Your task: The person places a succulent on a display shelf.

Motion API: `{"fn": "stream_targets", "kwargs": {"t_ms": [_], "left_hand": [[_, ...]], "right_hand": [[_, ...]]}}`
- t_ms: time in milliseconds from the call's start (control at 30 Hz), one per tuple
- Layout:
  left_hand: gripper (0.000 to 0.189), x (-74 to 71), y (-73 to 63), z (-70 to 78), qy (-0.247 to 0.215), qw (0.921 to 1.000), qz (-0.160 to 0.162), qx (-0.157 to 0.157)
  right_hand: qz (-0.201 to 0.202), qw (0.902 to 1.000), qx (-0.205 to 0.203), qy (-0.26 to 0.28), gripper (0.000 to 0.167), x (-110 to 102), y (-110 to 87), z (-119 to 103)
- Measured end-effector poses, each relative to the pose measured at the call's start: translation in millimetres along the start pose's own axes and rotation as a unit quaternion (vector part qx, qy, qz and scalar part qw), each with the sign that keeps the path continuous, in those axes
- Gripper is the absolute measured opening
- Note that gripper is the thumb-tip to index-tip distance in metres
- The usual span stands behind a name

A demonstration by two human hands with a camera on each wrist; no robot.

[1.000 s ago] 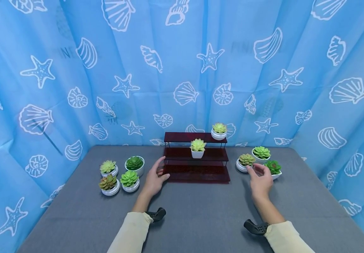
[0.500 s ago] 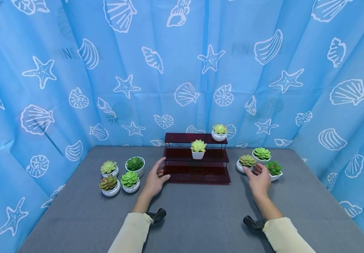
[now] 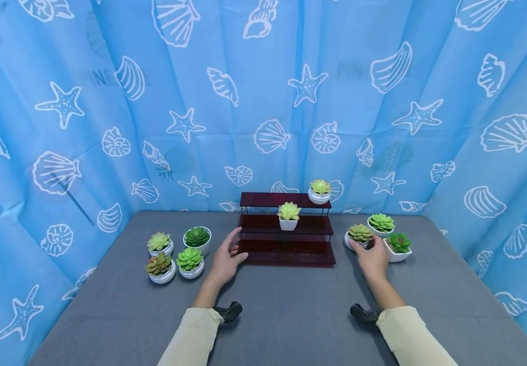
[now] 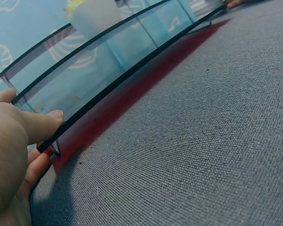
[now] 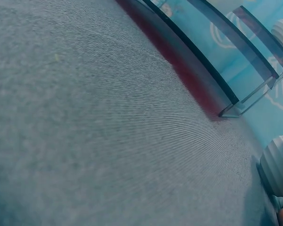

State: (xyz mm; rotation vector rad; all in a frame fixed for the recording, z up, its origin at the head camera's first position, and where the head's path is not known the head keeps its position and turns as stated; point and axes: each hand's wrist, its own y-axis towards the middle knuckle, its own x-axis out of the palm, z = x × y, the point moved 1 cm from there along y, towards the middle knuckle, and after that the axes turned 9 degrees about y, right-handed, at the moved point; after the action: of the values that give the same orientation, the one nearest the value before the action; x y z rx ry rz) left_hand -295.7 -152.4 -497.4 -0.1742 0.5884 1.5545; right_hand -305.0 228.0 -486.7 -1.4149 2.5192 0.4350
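Observation:
My left hand (image 3: 224, 262) is at the left end of a dark red, see-through three-tier display shelf (image 3: 286, 250). In the left wrist view, its thumb (image 4: 49, 121) lies on the shelf's lowest board (image 4: 101, 101), with other fingers underneath. My right hand (image 3: 374, 260) holds a potted succulent (image 3: 360, 233) with yellowish-green leaves, right of the shelf. Its ribbed white pot (image 5: 276, 167) shows at the edge of the right wrist view, fingertips on either side. One succulent in a square pot (image 3: 288, 217) stands on the middle tier, another in a round pot (image 3: 320, 191) on the top tier's right end.
Close to the right hand stand a light green succulent (image 3: 381, 224) and a darker one in a square white pot (image 3: 398, 246). Several potted succulents, including a dark green one (image 3: 197, 240), are grouped at left. A blue shell-print curtain (image 3: 263, 101) hangs behind the grey table (image 3: 286, 315).
My right hand has moved slightly left and closed round the yellowish-green succulent's pot, uncovering more of the square-potted succulent to its right. The left hand has stayed at the shelf.

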Motion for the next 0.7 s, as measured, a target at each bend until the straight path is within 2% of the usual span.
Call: {"fn": "stream_targets", "kwargs": {"t_ms": [300,700], "left_hand": [[0.071,0.9,0.9,-1.2,-0.005,1.0000,-0.001,-0.001],[0.071,0.3,1.0,-1.8,-0.004,1.0000,-0.001,0.002]], "right_hand": [[0.000,0.9999,-0.002,-0.013,0.063,1.6,2.9,2.5],[0.018,0.9997,0.001,0.016,0.063,3.8,0.8,-2.0]]}}
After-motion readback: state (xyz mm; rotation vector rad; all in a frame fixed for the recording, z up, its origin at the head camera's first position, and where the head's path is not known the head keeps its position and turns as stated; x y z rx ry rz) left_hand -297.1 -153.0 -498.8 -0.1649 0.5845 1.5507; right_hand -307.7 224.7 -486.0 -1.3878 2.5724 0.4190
